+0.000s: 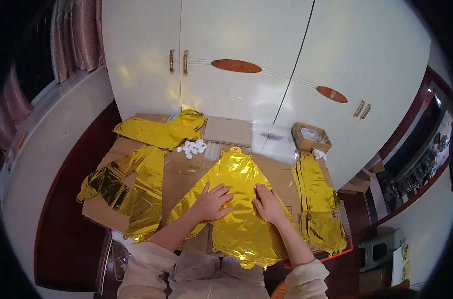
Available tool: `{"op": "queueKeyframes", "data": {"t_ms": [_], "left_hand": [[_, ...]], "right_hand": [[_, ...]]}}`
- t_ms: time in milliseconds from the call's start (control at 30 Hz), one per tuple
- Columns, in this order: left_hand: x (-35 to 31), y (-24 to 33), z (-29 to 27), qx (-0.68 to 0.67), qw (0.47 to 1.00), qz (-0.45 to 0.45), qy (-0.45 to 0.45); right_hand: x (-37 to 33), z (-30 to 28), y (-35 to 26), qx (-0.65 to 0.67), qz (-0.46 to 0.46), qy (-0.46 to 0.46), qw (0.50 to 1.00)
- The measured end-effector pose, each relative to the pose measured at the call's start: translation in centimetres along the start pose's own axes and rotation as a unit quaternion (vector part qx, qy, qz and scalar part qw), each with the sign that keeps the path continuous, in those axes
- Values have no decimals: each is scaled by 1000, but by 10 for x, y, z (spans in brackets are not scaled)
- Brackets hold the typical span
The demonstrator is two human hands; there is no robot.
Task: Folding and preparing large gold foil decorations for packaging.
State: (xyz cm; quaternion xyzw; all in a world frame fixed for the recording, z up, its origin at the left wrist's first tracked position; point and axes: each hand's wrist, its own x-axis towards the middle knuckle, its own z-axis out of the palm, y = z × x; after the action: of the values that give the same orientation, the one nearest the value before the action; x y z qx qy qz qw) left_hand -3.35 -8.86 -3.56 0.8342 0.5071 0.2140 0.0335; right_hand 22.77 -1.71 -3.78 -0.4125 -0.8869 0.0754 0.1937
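A flat, shiny gold foil balloon [241, 199] lies in front of me on a cardboard-covered table [179, 172]. My left hand [214, 202] rests on its left half, palm down with fingers spread. On its right half lies my right hand [268, 203], also flat, fingers stretched forward. Neither hand grips anything. More flat gold foil balloons surround it: an angular one with a hole [146, 194] to the left, a curved one [161, 130] at the far left, and a stack of narrow ones [317, 204] on the right.
Several small white ribbon rolls [192, 148] sit near the table's back, beside clear straws [214, 151]. A clear plastic bag [273, 142] and an open cardboard box [311, 137] stand farther right. White cabinet doors [236, 35] rise behind the table.
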Motion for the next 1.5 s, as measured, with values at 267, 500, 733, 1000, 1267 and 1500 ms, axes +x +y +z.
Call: {"op": "queueKeyframes", "data": {"t_ms": [267,500,733,1000,1267,1500], "left_hand": [[-1,2,-3,8,1000,-4,-29],[-1,4,-4,10,1000,-3,-12],[-1,4,-4,15,999,-5,-29],[-2,3,-4,25,999,0,-31],[2,7,-8,21,998,-7,-52],[1,6,-6,25,998,-11,-54]], "right_hand": [[-1,-1,-3,-22,-8,16,1000],[0,-5,-9,-14,-13,25,1000],[0,-6,-8,-30,-31,15,999],[6,-23,4,-16,170,41,984],[26,-23,27,5,293,-140,946],[41,-23,26,-29,227,-59,972]]}}
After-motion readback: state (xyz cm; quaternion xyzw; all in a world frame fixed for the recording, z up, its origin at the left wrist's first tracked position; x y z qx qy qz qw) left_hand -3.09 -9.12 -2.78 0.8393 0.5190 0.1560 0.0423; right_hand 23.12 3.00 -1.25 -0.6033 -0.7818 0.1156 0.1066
